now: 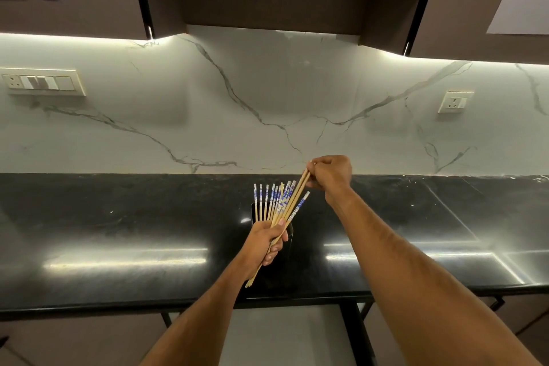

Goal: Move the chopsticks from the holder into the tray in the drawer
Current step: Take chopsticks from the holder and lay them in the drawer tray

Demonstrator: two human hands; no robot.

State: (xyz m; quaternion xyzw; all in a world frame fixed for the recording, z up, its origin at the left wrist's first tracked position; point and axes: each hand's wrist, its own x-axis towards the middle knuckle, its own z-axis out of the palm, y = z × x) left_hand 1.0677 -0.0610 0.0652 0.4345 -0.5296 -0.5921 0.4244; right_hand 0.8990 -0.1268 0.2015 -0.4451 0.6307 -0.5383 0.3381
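A fan of wooden chopsticks (274,202) with blue-and-white patterned tops rises over the black counter. My left hand (269,239) is closed around the bundle low down, and their plain tips stick out below my fist. Behind that hand stands the dark holder (289,242), mostly hidden. My right hand (329,174) is up and to the right, pinching the top ends of two plain chopsticks (295,196) that slant down into the left hand's bundle. The drawer and its tray are not visible.
The glossy black countertop (118,232) runs left to right, its front edge near the bottom. A white marble backsplash (267,92) carries a switch panel (43,82) at left and a socket (454,101) at right. Dark cabinets hang overhead.
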